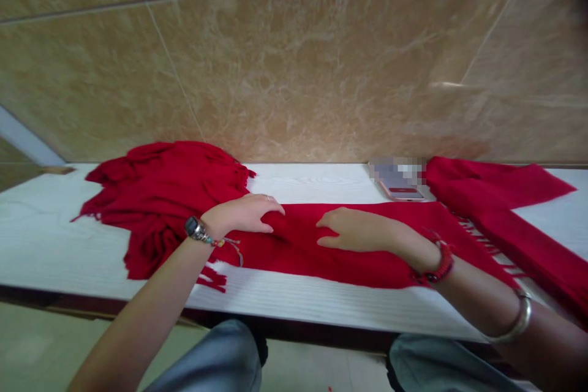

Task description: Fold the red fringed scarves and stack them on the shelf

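Note:
A red fringed scarf (303,260) lies spread lengthwise along the white tabletop, with a tassel-like edge at each end. My left hand (247,213) rests on its left part, fingers stretched forward and thumb apart. Farther right on the same cloth is my right hand (356,229), palm down, with its fingers slightly bent and the thumb held away from them. Neither hand visibly grips the cloth, though the undersides of the fingers are hidden. Left of my left hand sits a crumpled heap of red fabric (169,187) with fringes.
More red cloth (487,187) lies on the right, one strip running toward the front edge. A phone (404,191) stands near the tiled wall (294,73) behind the white table (316,303). My knees (225,355) are below the front edge.

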The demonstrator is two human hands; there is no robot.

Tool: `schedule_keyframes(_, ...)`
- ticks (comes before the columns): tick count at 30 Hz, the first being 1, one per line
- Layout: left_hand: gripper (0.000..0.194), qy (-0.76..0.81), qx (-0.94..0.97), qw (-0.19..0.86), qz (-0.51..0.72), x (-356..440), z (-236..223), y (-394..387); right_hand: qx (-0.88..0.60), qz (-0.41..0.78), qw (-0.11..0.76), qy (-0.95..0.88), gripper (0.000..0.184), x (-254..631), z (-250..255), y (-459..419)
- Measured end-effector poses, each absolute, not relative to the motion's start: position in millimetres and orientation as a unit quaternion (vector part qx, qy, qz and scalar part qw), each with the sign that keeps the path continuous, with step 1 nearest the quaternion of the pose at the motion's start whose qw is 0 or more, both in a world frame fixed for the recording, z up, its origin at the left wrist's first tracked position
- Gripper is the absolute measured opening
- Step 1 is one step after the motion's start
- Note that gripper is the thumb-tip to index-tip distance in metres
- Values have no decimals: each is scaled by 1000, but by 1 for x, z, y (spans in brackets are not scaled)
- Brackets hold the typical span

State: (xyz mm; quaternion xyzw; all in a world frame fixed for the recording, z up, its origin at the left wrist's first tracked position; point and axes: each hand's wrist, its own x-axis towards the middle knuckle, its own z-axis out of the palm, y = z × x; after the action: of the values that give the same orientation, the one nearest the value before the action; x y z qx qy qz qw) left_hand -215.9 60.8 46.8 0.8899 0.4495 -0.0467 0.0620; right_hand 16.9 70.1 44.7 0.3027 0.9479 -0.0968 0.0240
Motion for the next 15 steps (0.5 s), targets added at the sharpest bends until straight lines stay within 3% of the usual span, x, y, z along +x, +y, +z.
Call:
schedule_keyframes(3,31,469,880,62,-41,-233,38,55,312,-92,68,943,31,0,42,70)
schedule_keyframes(8,18,466,880,92,-10,-247,41,50,338,-94,25,936,33,-14,33,67)
schedule_keyframes(15,45,618,784,-1,-61,-274,46,48,302,-128,-102,939,18,-23,-3,50)
